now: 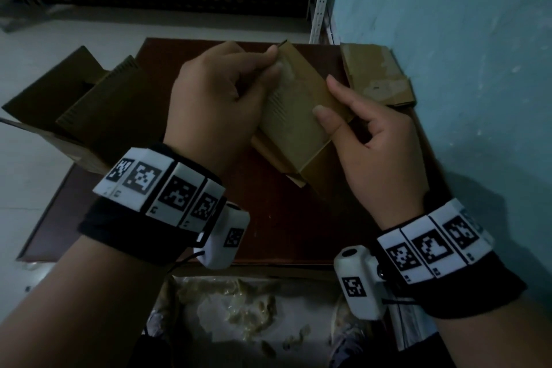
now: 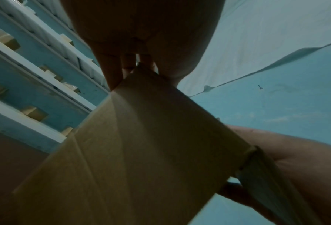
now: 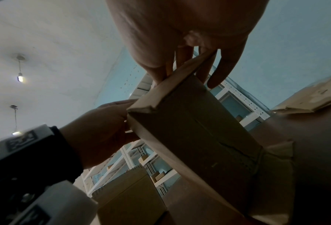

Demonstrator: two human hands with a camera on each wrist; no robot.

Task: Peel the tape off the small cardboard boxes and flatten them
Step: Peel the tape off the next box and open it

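A small cardboard box (image 1: 294, 116) is held tilted above the middle of a dark brown desk (image 1: 268, 218), clear of its surface, with one long face turned up toward the head camera. The far upper corner of the box is pinched by the left hand (image 1: 221, 104), thumb and forefinger closed on something thin at that edge; whether it is tape or a flap cannot be told. The right hand (image 1: 379, 146) grasps the box's near right edge, the thumb pressed flat on the upper face and the fingers (image 3: 220, 71) curled along the side behind it. In the right wrist view, the end flaps at the lower end of the box are seen standing loose. A stack of flattened cardboard (image 1: 376, 78) lies at the desk's far right corner, close beside a blue wall (image 1: 463, 54) that runs along the desk's right edge. Beyond the desk's left edge, larger open cartons (image 1: 77, 104) stand close against it. Bare desk surface is left between the box and the near edge, beneath the wrists. Below the near edge, a heap of crumpled tape (image 1: 248, 305) is seen lying.
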